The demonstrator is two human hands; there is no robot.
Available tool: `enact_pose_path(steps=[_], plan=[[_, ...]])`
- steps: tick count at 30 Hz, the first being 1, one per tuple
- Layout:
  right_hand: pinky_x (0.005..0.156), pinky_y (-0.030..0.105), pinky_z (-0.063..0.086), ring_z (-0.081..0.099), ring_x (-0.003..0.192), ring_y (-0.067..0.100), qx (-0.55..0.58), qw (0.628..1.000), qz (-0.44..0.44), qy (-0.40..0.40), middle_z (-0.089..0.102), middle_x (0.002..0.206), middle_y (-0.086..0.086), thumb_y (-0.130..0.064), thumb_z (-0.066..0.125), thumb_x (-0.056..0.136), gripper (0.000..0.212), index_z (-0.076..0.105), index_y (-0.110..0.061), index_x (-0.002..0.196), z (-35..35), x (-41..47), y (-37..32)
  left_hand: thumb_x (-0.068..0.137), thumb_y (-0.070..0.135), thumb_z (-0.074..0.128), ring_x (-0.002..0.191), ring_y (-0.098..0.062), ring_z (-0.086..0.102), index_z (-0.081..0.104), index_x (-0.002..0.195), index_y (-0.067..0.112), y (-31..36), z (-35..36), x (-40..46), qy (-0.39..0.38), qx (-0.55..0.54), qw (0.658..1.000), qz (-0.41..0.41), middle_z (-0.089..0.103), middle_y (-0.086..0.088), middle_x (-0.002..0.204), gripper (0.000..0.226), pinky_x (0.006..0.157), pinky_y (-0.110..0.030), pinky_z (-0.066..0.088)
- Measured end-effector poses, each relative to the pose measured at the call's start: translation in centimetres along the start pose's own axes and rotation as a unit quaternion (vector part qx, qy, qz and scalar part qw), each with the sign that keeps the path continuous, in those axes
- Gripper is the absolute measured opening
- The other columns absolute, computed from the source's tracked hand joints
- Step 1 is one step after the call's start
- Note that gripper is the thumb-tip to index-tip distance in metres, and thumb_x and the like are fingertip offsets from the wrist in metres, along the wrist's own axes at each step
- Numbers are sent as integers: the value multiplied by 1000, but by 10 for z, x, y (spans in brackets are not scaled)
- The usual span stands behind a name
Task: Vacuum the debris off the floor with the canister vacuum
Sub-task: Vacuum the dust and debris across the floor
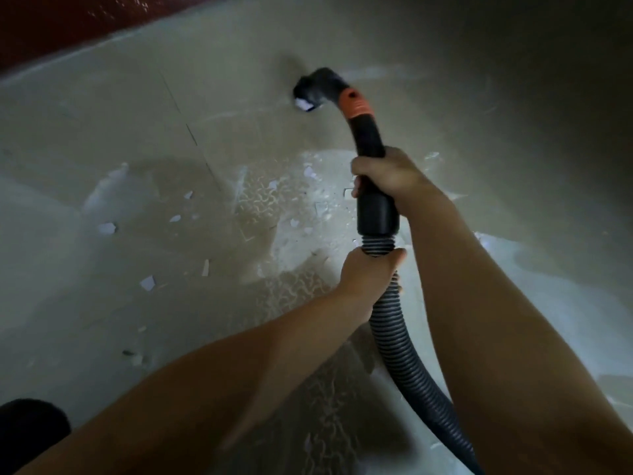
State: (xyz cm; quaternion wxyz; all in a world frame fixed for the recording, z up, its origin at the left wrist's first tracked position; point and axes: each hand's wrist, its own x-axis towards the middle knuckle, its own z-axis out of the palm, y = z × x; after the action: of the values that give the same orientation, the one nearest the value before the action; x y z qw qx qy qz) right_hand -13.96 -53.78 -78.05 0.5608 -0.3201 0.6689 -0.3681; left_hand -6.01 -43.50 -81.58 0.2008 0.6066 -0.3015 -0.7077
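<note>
Fingers of both hands are wrapping the vacuum: right hand (387,173) steering the handle (371,186), left hand (368,272) supporting the hose (394,323), nozzle (313,89) aimed at debris (303,104).

Black wand (371,159) with orange collar (354,103); white debris (148,282).

Tiled floor (113,132), dusty, littered with pale debris.

Beige tiles, thin dark joints running diagonally; a patterned patch shows through white dust smears near the middle. White paper-like scraps (107,228) scattered across the left and centre, more small ones (147,282) lower left, and flecks near the dust smear at centre right. One white scrap (304,105) sits at the mouth of the vacuum nozzle (313,89), far centre. Dark red wall base (68,25) borders the floor at upper left.
</note>
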Motion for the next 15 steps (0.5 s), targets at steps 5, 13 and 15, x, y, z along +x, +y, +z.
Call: enact_pose_path(steps=[5,13,15], plan=[[44,21,48,52,34,10,52,994,7,91,52,37,-4,-1,60,85,14,52,-6,75,-45,8,-4,86,12,66,52,-19,55,54,82,9,22,24,3,-70,20,997,6,56,-6,66,13,65,-31,54],[47,24,52,53,39,13,163,954,20,249,52,53,3,-3,59,83,17,46,-9,75,-80,37,-5,85,15,68,58,-23,55,53,79,8,56,37,34,-71,62,996,-9,57,-10,70,18,73,-37,54],[42,22,47,52,36,13,121,978,7,172,52,42,1,-1,58,84,18,47,-7,71,-47,41,-9,84,16,68,59,-24,56,54,77,10,42,24,35,-13,41,999,1,57,-8,68,17,80,-42,55]])
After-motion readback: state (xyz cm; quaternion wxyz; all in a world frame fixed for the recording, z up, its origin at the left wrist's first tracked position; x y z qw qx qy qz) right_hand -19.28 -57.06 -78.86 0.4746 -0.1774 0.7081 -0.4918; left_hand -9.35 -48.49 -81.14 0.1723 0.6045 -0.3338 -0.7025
